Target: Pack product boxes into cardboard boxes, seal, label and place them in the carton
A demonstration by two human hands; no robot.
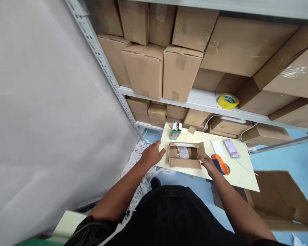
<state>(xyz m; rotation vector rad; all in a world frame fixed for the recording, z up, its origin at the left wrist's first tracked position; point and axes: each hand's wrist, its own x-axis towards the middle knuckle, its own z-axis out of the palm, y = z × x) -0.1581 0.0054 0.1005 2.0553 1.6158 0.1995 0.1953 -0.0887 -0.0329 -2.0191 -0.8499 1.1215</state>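
Note:
A small open cardboard box rests on the pale yellow table, its flaps folded outward. Inside it lies a clear plastic packet. My left hand hovers just left of the box with thumb and fingers apart, holding nothing. At the box's right end, my right hand has its fingers closed on the edge by the right flap. Behind the box stands a small green and white carton with its top open. An orange and blue tape dispenser is right beside my right hand.
Shelves ahead hold many cardboard boxes and a yellow tape roll. On the table's right are a white card and a blurred purple item. Paper strips litter the floor; a large open carton lies right.

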